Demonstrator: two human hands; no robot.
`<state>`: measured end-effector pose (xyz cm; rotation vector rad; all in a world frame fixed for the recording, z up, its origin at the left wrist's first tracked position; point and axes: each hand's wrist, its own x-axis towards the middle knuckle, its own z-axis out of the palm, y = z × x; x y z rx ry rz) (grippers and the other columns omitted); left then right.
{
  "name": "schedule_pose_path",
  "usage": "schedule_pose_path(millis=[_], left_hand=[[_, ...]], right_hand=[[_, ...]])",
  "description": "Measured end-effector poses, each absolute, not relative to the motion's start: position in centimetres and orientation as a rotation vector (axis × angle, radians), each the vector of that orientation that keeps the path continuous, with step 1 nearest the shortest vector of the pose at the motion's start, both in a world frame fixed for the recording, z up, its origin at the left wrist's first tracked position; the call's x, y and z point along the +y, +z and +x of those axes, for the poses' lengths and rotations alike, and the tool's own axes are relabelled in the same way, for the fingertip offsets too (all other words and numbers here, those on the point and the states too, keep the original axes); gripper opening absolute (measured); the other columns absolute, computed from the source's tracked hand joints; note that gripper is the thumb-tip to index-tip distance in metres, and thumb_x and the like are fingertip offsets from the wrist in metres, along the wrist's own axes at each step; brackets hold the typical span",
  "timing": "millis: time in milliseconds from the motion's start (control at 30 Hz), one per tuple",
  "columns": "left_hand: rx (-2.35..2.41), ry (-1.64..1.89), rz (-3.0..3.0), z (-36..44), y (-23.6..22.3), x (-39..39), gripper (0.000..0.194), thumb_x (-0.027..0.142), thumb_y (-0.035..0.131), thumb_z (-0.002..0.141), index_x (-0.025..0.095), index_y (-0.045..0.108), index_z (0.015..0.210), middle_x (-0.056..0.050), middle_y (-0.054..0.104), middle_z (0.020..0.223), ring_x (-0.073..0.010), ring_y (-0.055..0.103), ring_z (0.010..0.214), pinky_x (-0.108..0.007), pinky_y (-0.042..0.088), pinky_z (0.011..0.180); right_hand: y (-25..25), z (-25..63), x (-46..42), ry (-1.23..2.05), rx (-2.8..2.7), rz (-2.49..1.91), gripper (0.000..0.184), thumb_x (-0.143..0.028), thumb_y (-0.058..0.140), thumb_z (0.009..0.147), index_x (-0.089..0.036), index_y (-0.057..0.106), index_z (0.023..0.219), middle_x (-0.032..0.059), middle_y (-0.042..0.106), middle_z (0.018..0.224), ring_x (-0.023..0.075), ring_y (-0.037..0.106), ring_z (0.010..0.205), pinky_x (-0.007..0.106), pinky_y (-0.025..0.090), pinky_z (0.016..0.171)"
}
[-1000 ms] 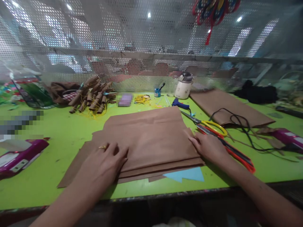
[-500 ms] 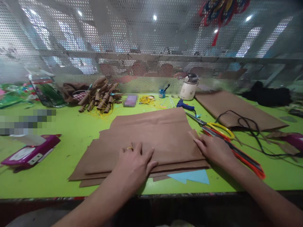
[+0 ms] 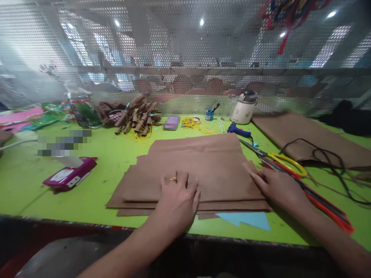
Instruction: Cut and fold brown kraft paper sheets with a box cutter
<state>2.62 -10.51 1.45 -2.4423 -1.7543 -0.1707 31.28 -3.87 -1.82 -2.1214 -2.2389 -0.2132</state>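
A stack of brown paper sheets [image 3: 197,154] lies in front of me with its edges uneven. My left hand [image 3: 179,200], a gold ring on one finger, rests on the near part of the stack, fingers slightly bent against the top sheet. At the right edge, my right hand [image 3: 278,189] is closed, thumb and fingers pinching what looks like a corner or narrow strip of brown paper. Its fingertips are partly hidden. Light blue paper pieces [image 3: 246,220] stick out under the near edge. Beside the right hand lie yellow-handled scissors [image 3: 286,162] and an orange-and-black cutter [image 3: 324,206].
A blue glue gun [image 3: 239,130], a cream jug [image 3: 245,110] and a small blue jar [image 3: 209,115] stand behind. Rolled brown tubes [image 3: 139,119] lie back left, a purple power strip [image 3: 71,175] at left. Folded brown paper [image 3: 307,135] and a black cord [image 3: 336,160] lie right.
The view has turned a little left, so things sit further right. My left thumb has drawn in closer to its fingers. My right hand stays at the paper's right edge.
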Motion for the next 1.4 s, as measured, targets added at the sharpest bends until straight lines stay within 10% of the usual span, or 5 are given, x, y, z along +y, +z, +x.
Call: schedule_pose_path(millis=[300, 600, 1400], left_hand=[[-1.726, -0.183, -2.446, 2.5, 1.1, -10.6, 0.033, 0.033, 0.038, 0.097, 0.023, 0.062, 0.116, -0.014, 0.059, 0.116, -0.0361, 0.051, 0.113, -0.055, 0.040, 0.085], [-1.706, -0.127, -2.421, 2.4, 0.8, -10.4, 0.033, 0.026, 0.043, 0.094, 0.022, 0.061, 0.121, -0.015, 0.058, 0.123, -0.0375, 0.050, 0.116, -0.059, 0.042, 0.087], [-1.562, -0.207, -2.382, 0.8, -1.7, -9.7, 0.038, 0.026, 0.043, 0.093, 0.026, 0.065, 0.124, -0.017, 0.056, 0.136, -0.0458, 0.048, 0.125, -0.069, 0.038, 0.089]], right_hand=[[-0.1, 30.4, -6.4, -0.500, -2.186, -1.598, 0.036, -0.039, 0.042, 0.094, -0.012, 0.065, 0.101, 0.0198, 0.068, 0.101, 0.0348, 0.062, 0.096, 0.046, 0.047, 0.081], [0.8, 22.3, -10.4, 0.277, -2.797, -0.879, 0.059, -0.049, 0.041, 0.097, -0.020, 0.035, 0.148, 0.0101, 0.040, 0.152, 0.0266, 0.030, 0.142, 0.053, 0.023, 0.116], [1.6, 24.1, -9.7, 0.498, -2.821, -0.964, 0.062, -0.058, 0.032, 0.097, -0.023, 0.035, 0.148, 0.0115, 0.031, 0.156, 0.0274, 0.019, 0.146, 0.059, 0.009, 0.117]])
